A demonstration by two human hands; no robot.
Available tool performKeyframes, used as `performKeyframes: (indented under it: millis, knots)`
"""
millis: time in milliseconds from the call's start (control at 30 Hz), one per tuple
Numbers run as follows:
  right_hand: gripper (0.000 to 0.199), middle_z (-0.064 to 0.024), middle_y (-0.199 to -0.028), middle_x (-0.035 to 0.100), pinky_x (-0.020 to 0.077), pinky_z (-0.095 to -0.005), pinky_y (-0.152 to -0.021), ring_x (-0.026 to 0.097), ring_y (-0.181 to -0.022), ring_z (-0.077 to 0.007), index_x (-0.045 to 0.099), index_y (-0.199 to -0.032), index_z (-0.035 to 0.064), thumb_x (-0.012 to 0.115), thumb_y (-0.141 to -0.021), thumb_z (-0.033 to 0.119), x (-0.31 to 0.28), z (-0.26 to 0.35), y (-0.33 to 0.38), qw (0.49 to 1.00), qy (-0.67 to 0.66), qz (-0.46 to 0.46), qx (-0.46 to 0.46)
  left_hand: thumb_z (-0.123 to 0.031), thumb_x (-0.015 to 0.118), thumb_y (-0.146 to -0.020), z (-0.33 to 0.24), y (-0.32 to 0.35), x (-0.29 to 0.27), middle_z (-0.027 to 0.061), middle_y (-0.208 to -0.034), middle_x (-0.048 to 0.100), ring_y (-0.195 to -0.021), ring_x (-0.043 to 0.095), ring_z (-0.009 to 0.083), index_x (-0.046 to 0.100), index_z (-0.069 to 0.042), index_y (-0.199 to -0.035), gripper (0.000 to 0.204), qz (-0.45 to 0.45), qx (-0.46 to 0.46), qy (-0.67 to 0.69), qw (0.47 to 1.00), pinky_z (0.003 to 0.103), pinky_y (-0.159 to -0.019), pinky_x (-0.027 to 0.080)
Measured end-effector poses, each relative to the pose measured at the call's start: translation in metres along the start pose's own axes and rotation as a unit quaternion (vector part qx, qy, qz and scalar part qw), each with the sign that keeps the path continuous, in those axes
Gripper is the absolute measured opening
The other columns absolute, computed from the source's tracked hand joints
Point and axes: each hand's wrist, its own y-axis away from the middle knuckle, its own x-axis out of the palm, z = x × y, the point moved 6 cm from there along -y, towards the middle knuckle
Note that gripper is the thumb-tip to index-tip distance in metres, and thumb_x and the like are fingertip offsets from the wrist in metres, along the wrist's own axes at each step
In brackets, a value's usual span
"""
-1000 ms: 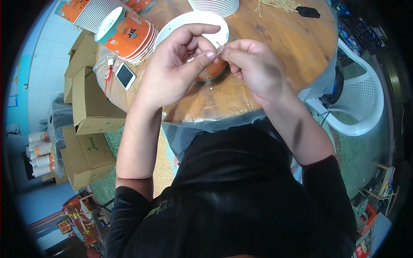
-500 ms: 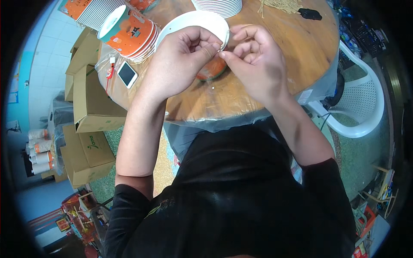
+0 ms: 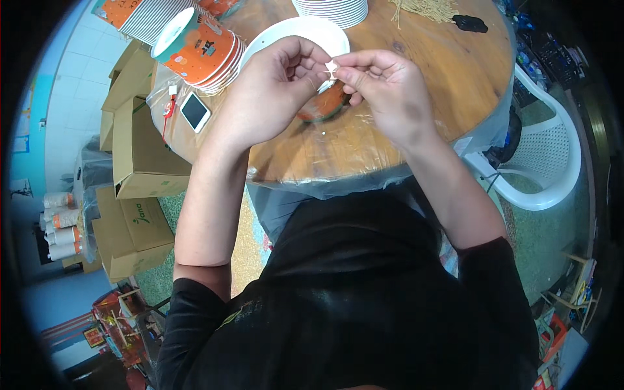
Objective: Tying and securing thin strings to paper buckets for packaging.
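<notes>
Over the near half of a round wooden table, both hands come together at a small whitish piece, too small to name. My right hand pinches it between thumb and forefinger. My left hand is closed beside it, thumb pressed to the curled fingers; what these hold is mostly hidden. Just behind and under the hands is a paper bucket with a wide white round part and an orange side, partly covered by my left hand.
Stacked orange paper buckets lie at the left, with a phone and a red cable nearby. Another bucket stack, tan strings and a black object are at the back. Cardboard boxes stand left, a white chair right.
My right thumb and forefinger have closed on the small whitish piece, which now shows between the hands. The other right fingers have curled in. My left hand has barely moved.
</notes>
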Motion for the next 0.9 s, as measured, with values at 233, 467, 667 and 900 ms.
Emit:
performKeyframes:
  millis: [233, 467, 667, 900]
  knots:
    - [0.018, -0.0065, -0.109, 0.081, 0.0597, -0.0267, -0.077, 0.071, -0.087, -0.0092, 0.081, -0.120, -0.0006, 0.073, -0.108, 0.009, 0.002, 0.003, 0.005, 0.995, 0.040, 0.089, -0.012, 0.001, 0.067, -0.110, 0.000, -0.001, 0.000, 0.0031, -0.110, 0.075, -0.101, 0.071, 0.0082, 0.068, 0.002, -0.124, 0.014, -0.006, -0.065, 0.002, 0.998, 0.025, -0.092, 0.059]
    - [0.013, -0.0097, -0.098, 0.080, 0.0596, -0.0327, -0.075, 0.074, -0.082, -0.0167, 0.085, -0.110, 0.0019, 0.078, -0.099, 0.005, 0.007, 0.023, 0.010, 0.941, 0.289, 0.021, -0.175, -0.002, 0.068, -0.110, 0.001, 0.001, 0.000, 0.0025, -0.109, 0.075, -0.102, 0.071, 0.0071, 0.069, 0.001, -0.123, 0.013, -0.006, -0.065, 0.028, 0.997, 0.024, -0.091, 0.057]
    - [0.012, -0.0096, -0.088, 0.077, 0.0614, -0.0331, -0.071, 0.076, -0.075, -0.0187, 0.081, -0.099, 0.0018, 0.086, -0.090, 0.008, 0.013, 0.032, 0.018, 0.946, 0.289, -0.074, -0.126, -0.003, 0.071, -0.110, -0.003, 0.005, 0.000, 0.0012, -0.108, 0.075, -0.102, 0.070, 0.0070, 0.070, 0.001, -0.122, 0.013, -0.033, -0.023, -0.013, 0.999, 0.024, -0.093, 0.057]
    - [0.019, -0.0048, -0.080, 0.074, 0.0607, -0.0281, -0.067, 0.073, -0.069, -0.0112, 0.069, -0.095, 0.0033, 0.088, -0.091, 0.004, 0.014, 0.014, 0.017, 0.948, 0.238, -0.144, -0.154, -0.006, 0.070, -0.110, -0.004, 0.010, 0.005, 0.0025, -0.106, 0.074, -0.091, 0.069, 0.0061, 0.073, 0.002, -0.125, 0.018, -0.027, -0.017, 0.041, 0.999, 0.024, -0.080, 0.059]
